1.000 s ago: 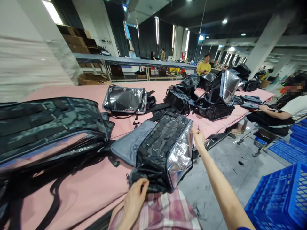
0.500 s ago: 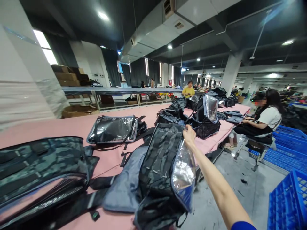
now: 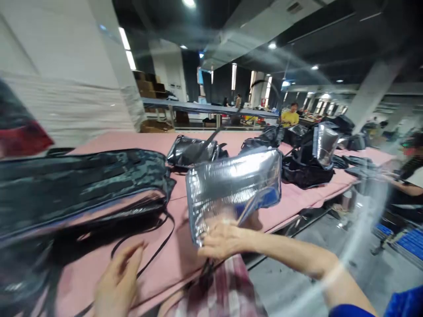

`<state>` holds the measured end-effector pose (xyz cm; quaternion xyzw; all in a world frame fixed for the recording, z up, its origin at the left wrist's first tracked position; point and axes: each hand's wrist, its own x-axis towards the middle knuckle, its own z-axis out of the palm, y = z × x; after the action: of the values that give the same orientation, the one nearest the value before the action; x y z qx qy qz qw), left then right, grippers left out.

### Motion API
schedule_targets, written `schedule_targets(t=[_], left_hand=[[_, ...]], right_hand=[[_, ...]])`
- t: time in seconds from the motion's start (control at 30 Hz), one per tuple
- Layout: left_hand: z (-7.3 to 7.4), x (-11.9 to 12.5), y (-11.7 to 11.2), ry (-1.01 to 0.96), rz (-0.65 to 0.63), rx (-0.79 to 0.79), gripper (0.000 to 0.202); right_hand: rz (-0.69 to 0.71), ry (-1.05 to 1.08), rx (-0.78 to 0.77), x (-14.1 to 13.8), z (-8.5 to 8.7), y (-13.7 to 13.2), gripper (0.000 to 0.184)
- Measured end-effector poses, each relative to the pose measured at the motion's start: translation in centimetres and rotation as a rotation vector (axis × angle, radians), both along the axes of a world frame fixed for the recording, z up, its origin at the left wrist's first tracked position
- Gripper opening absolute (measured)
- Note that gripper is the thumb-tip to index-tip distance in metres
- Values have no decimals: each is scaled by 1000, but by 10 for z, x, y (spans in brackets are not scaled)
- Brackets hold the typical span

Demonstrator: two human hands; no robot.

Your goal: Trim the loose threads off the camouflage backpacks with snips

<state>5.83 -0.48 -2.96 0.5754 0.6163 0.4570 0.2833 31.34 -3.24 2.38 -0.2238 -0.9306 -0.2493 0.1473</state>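
Note:
A backpack with a shiny silver foil lining (image 3: 238,176) is tilted up above the near edge of the pink-covered table, foil side towards me. My right hand (image 3: 221,240) is closed at its lower left corner; motion blurs the fingers. A black strap rises from behind the bag. My left hand (image 3: 119,279) is at the table's front, fingers apart and half curled, with nothing seen in it. A thin black cord (image 3: 161,246) loops beside it. To its left lies a large camouflage-patterned bag (image 3: 132,174) with an open side.
Another foil-lined bag (image 3: 188,149) lies farther back on the pink table (image 3: 109,141). Several black bags (image 3: 307,171) are heaped at the right. A seated person (image 3: 410,180) is at the right edge, beside blue crates (image 3: 411,244). Someone in yellow (image 3: 290,116) is farther off.
The backpack has turned from its camouflage front to its foil side, and its strap has swung up. My right hand has moved left and lower. My left hand has come into view.

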Motion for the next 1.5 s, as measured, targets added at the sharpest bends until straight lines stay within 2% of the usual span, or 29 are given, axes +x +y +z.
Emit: schedule_targets(t=[0.07, 0.1, 0.17, 0.23, 0.4, 0.5, 0.6, 0.67, 0.77, 0.8, 0.87, 1.0, 1.07, 1.1, 1.17, 1.23, 1.27, 1.33, 1.5], left_hand=[[22, 13, 5, -51, -116, -27, 57], [29, 22, 7, -63, -209, -46, 59], [36, 39, 9, -61, -308, -52, 55], [37, 51, 9, -94, -275, -9, 53], [37, 56, 20, -119, -122, 44, 56], [33, 53, 33, -139, -112, 78, 47], [22, 47, 46, -164, -158, 78, 43], [13, 40, 52, -161, -210, 34, 43], [0, 29, 57, -189, -282, -19, 45], [-3, 25, 58, -207, -290, -28, 46], [-10, 18, 60, -244, -304, -48, 47], [-17, 3, 58, -225, -348, -83, 49], [-15, -3, 53, -92, -307, -62, 50], [-12, -5, 49, 10, -243, -6, 52], [-3, -3, 40, 242, -74, 214, 56], [7, 6, 28, 441, -16, 476, 50], [12, 13, 23, 516, -61, 563, 41], [20, 30, 15, 619, -204, 594, 23], [37, 64, 6, 691, -392, 343, 24]], right_hand=[[138, -83, -96, -13, -39, -21, 18], [190, -128, -144, -18, -53, -28, 17], [245, -193, -217, -28, -68, -35, 15], [217, -213, -247, -36, -70, -35, 16], [105, -222, -181, -49, -61, -25, 21], [83, -201, -177, -46, -53, -26, 22], [-14, -58, -178, -22, -33, -27, 22], [-181, 123, -108, 8, -11, -21, 21], [-634, 466, 82, 64, 18, -3, 24], [-749, 503, 103, 81, 23, 3, 26], [-828, 459, 38, 105, 26, 14, 28], [-824, 395, -96, 116, 8, 23, 32], [-784, 387, -112, 110, -2, 21, 30], [-747, 370, -116, 107, -7, 19, 30], [-667, 338, -107, 100, -15, 13, 31], [-600, 344, -75, 94, -22, 5, 32], [-575, 354, -57, 91, -25, 0, 33], [-541, 362, -26, 87, -31, -11, 33], [-472, 300, 16, 83, -37, -37, 29]])
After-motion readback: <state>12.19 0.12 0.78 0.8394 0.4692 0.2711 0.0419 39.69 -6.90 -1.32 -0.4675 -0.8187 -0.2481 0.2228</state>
